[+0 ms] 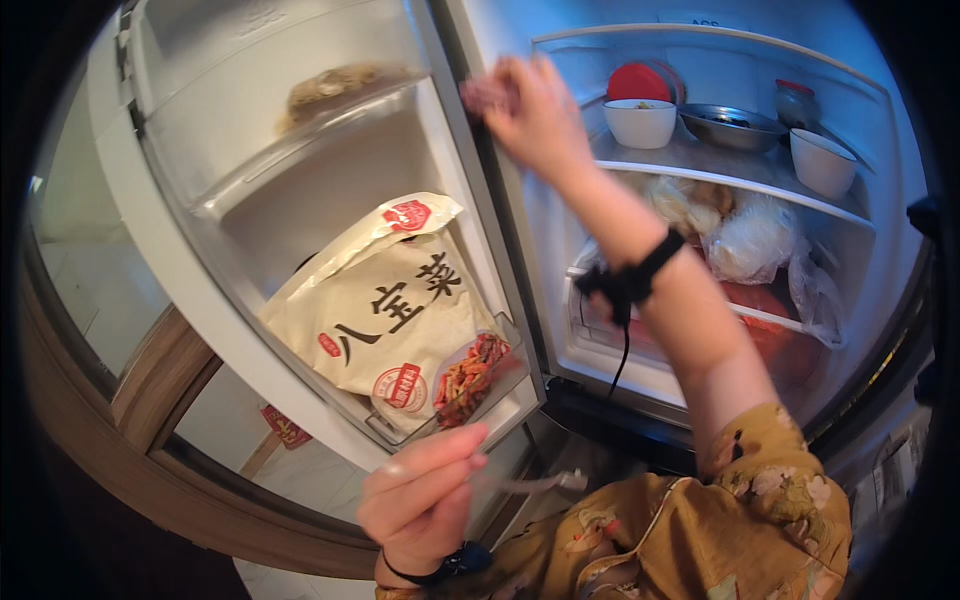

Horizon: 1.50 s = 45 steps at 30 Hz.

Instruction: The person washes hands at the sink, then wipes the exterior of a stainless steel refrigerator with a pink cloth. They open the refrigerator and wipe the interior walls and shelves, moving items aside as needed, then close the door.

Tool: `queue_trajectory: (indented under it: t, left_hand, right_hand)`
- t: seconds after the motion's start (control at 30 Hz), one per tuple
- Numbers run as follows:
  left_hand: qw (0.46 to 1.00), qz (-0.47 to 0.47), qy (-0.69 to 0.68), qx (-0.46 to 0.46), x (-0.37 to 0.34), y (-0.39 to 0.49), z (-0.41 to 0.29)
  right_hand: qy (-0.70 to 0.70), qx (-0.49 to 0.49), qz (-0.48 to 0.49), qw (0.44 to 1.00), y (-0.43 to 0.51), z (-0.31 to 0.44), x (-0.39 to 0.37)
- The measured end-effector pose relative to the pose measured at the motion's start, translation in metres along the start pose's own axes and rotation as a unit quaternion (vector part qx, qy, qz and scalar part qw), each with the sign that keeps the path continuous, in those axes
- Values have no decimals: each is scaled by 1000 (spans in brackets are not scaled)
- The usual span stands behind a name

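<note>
My right hand (536,112), slightly blurred, holds a bunched pinkish cloth (491,94) against the dark seal (499,169) along the inner edge of the open refrigerator door. A black strap with a cable is around that wrist. Lower down, my left hand (424,487) is in front of the door's bottom bin (510,375), its fingers loosely bent and nothing visible in them. In that bin leans a large cream food bag (360,315) bearing writing and a picture of food. The shelf above it on the door holds a blurred tan packet (337,90).
At right, the lit fridge shelf (720,176) carries white bowls (640,124), a metal bowl (735,129) and a red-lidded jar (795,101). Plastic-wrapped food (754,236) lies below. A wood-framed glass panel (161,367) is beyond the door. A pale cable end (574,480) is near my left hand.
</note>
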<state>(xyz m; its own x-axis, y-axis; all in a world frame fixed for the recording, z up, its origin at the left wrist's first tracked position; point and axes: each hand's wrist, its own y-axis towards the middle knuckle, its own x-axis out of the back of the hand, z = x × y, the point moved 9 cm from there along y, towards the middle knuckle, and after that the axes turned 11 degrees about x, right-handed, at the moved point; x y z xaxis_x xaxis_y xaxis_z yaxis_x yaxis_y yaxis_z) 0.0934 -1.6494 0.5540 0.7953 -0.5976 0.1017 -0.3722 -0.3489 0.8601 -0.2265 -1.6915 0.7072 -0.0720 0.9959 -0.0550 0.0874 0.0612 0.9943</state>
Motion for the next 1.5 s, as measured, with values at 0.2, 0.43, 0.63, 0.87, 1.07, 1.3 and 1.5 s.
queue_trajectory:
  t: [0.2, 0.43, 0.63, 0.87, 1.07, 1.3, 1.5]
  left_hand:
    - [984, -152, 43, -85, 68, -24, -28]
    - [946, -261, 192, 4, 83, -8, 14]
    - [962, -231, 148, -21, 79, -18, 29]
    - [944, -214, 241, -75, 83, -25, 28]
    - [952, -211, 214, -65, 85, -22, 35]
    - [938, -233, 249, -64, 79, -21, 31]
    - [938, -256, 227, -52, 75, -16, 32]
  right_hand:
    - [36, 18, -81, 996, 156, -5, -13]
    - [61, -50, -63, 995, 20, -2, -9]
    - [29, -123, -9, 992, -163, 33, -2]
    - [-16, -272, 210, 939, -282, 51, 15]
    - [122, -344, 32, 930, -220, -12, 51]
    - [136, -592, -34, 794, -234, -145, -38]
    - [24, -320, -67, 945, -234, -49, -21]
